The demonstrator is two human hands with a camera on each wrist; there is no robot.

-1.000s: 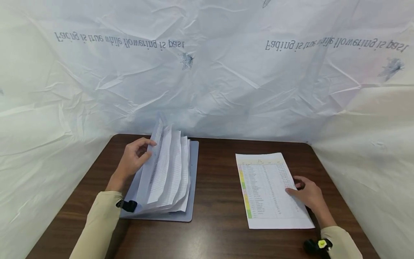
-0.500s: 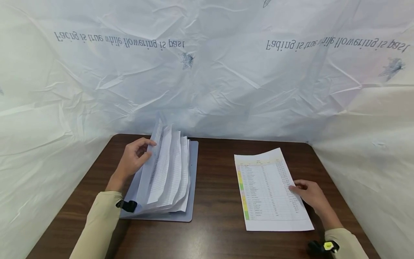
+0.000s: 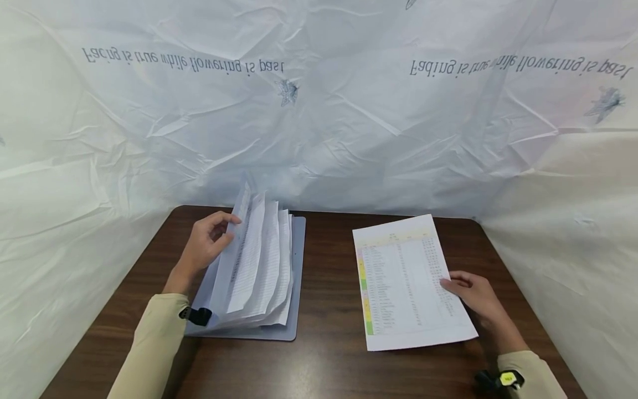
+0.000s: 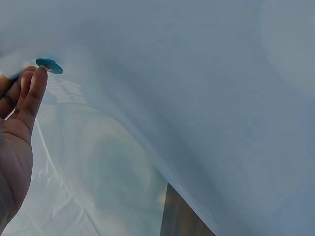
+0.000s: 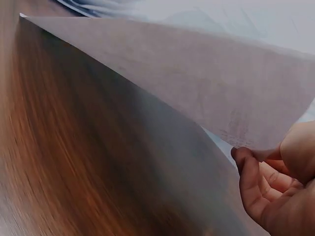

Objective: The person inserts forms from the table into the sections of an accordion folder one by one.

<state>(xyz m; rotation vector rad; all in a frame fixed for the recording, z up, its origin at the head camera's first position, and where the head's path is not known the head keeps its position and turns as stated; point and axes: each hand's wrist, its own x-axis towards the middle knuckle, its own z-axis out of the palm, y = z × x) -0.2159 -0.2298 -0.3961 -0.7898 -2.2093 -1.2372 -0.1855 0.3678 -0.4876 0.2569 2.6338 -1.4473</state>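
On the left side of the table lies a translucent bluish document folder (image 3: pixel 299 266), its cover raised. Several printed sheets (image 3: pixel 264 266) fan out inside it. My left hand (image 3: pixel 201 241) pinches the cover's edge; in the left wrist view, a teal snap button (image 4: pixel 49 66) sits at the fingertips. Over on the right, my right hand (image 3: pixel 476 296) holds a printed table sheet (image 3: pixel 408 288) by its right edge, between thumb and fingers. Coloured cells run down the sheet's left margin. In the right wrist view the paper (image 5: pixel 187 73) is lifted off the wood, tilted.
A dark brown wooden table (image 3: pixel 329 310) carries everything, with bare wood between folder and sheet. White plastic sheeting (image 3: pixel 349 138) with printed lettering hangs behind the table and along both sides. Each wrist wears a small black camera.
My right hand has lifted the printed sheet off the table and shifted it slightly left, turning it a little. The left hand and folder have stayed in place.
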